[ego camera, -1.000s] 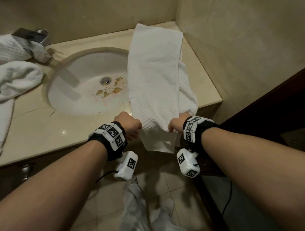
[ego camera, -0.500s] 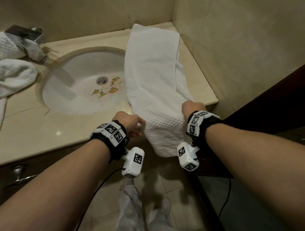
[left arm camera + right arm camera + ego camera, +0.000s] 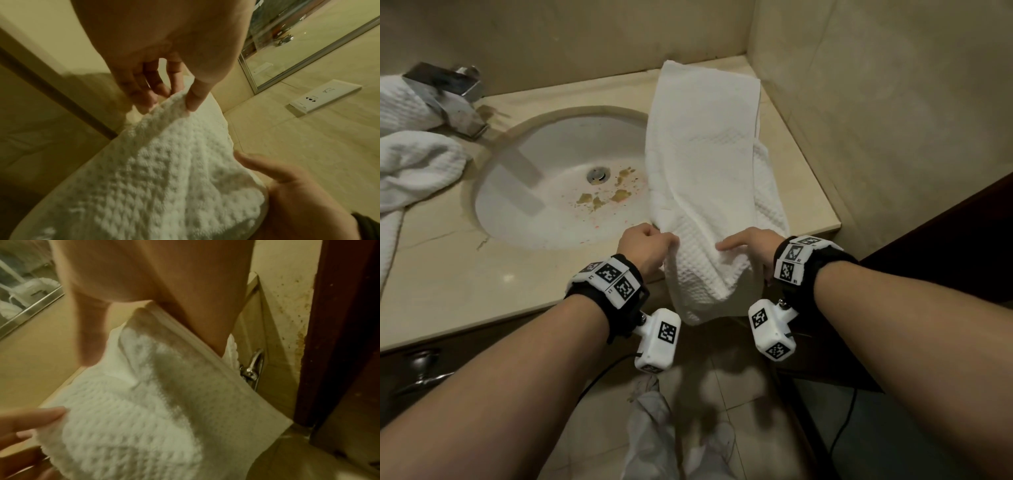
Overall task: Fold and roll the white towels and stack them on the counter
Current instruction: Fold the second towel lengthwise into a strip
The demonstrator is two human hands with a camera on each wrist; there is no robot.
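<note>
Long white waffle-weave towel, folded lengthwise, lies on the beige marble counter to the right of the oval white sink basin. Far end reaches the back wall corner; near end hangs over the counter's front edge.

Left hand: grasping the towel's left edge at the counter front. In the left wrist view the thumb and fingertips pinch a raised fold of the cloth.

Right hand: on the towel's right side, at the counter edge. Thumb lies extended across the top of the cloth; the remaining fingers go under or behind the hanging part. Right wrist view is blurred, but the thumb sits over the fabric with the palm behind it, so the hand holds the towel between them.

Between the two hands the cloth is bunched and creased.

Basin: brownish stains near the metal drain. Square chrome tap stands at the basin's back left. More crumpled white towels lie on the counter's left end, beside and behind the tap.

Below the counter: a dark cabinet front with a metal handle, tiled floor.
</note>
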